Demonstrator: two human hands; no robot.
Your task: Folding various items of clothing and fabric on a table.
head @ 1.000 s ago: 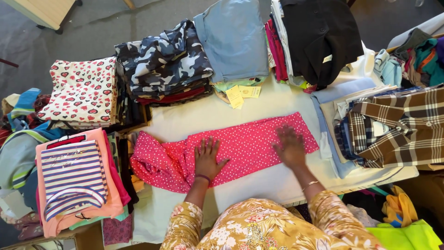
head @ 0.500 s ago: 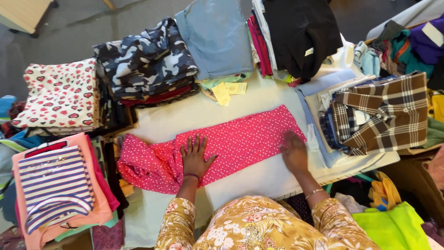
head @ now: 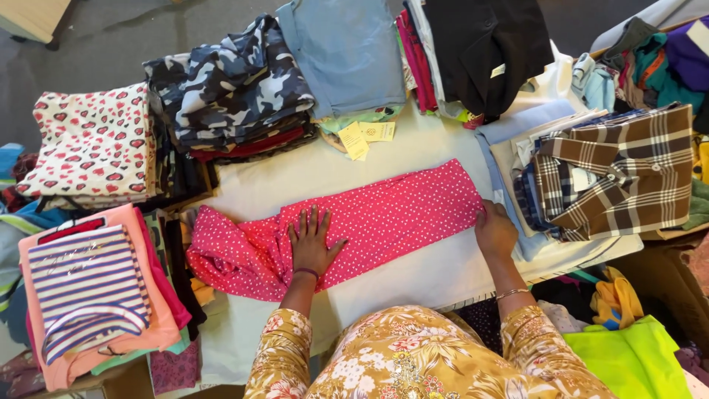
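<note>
Your left hand [head: 310,244] lies flat, released, on the pink dotted garment [head: 384,218]; right hand [head: 495,230] pinches its end. Pulling may bunch the crumpled left part.

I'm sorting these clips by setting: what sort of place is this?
Probably a clothing sorting or folding station, perhaps a garment stall. Folded stacks such as the camouflage pile crowd the table, yellow tags hang from one stack, and both hands flatten a pink dotted garment.
</note>
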